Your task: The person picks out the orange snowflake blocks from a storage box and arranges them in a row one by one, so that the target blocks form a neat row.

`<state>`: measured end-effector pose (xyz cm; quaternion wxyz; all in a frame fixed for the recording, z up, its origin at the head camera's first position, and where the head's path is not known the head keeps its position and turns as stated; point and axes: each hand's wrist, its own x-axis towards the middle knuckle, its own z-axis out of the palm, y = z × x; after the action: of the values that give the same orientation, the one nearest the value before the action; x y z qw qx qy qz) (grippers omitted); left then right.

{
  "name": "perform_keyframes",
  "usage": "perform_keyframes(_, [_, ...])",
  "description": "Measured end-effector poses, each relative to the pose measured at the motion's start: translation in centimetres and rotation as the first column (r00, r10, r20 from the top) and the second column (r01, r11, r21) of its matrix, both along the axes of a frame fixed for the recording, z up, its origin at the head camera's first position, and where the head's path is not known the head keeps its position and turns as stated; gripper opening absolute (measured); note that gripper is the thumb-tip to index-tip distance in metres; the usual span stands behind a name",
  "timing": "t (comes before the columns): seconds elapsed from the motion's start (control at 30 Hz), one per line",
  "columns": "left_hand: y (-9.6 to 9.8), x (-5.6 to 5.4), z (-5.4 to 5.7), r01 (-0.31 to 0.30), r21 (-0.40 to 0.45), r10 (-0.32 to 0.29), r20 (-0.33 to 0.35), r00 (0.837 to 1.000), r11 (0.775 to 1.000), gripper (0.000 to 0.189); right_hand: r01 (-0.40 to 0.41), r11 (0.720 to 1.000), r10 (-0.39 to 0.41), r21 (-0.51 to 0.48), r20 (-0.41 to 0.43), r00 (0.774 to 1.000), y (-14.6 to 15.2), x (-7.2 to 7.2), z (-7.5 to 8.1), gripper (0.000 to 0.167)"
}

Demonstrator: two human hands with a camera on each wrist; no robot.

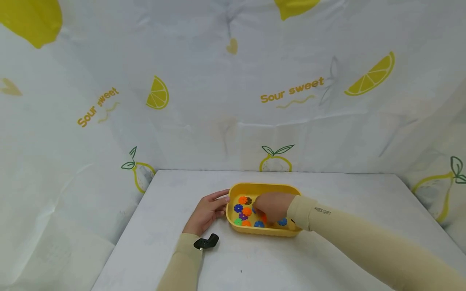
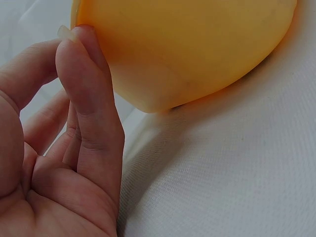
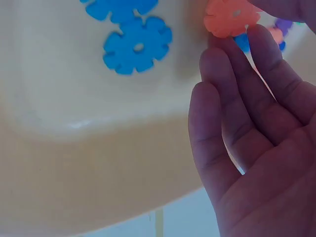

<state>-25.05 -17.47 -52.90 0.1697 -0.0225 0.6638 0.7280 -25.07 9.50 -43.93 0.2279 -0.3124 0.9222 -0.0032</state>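
Observation:
A yellow plastic tray [image 1: 263,231] with rounded corners stands on the white table. Several flower-shaped plastic discs in orange, blue, purple, green and brown lie in it. My right hand [image 1: 274,206] reaches down into the tray's right half. In the right wrist view, its thumb and index finger pinch an orange disc [image 3: 227,19], while the other fingers extend loosely. Two overlapping blue discs [image 3: 137,47] lie on the tray floor nearby. At the tray's left end is my left hand [image 1: 204,213], its thumb tip touching the rim and its fingers loosely bent outside the wall [image 2: 197,54].
Table surface [image 1: 247,262] surrounds the tray on all sides. A white cloth printed with lemons [image 1: 218,121] hangs behind the table's back edge. A black strap mount [image 1: 206,241] sits on the left wrist.

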Motion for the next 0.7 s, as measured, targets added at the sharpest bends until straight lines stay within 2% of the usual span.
perform_keyframes(0.2, [-0.1,0.1,0.2,0.007,-0.002,-0.007,-0.009,1.0,1.0,0.06,0.048,0.995,-0.046,-0.089,0.029,0.999,0.7,-0.3,1.3,0.025])
perform_keyframes(0.33, [0.1,0.2,0.3,0.005,-0.012,-0.005,-0.01,1.0,1.0,0.061,0.064,0.979,-0.054,-0.192,0.055,0.997,1.9,-0.6,2.3,0.02])
perform_keyframes(0.53, [0.2,0.4,0.0,-0.003,-0.027,0.003,-0.008,1.0,1.0,0.059,0.125,0.914,-0.098,-0.386,0.09,0.991,4.6,-0.5,2.7,0.021])
perform_keyframes(0.7, [0.0,0.3,0.0,0.004,-0.016,-0.004,-0.012,1.0,1.0,0.061,0.161,0.867,-0.145,-0.471,0.072,0.987,6.6,-0.2,2.8,0.027])
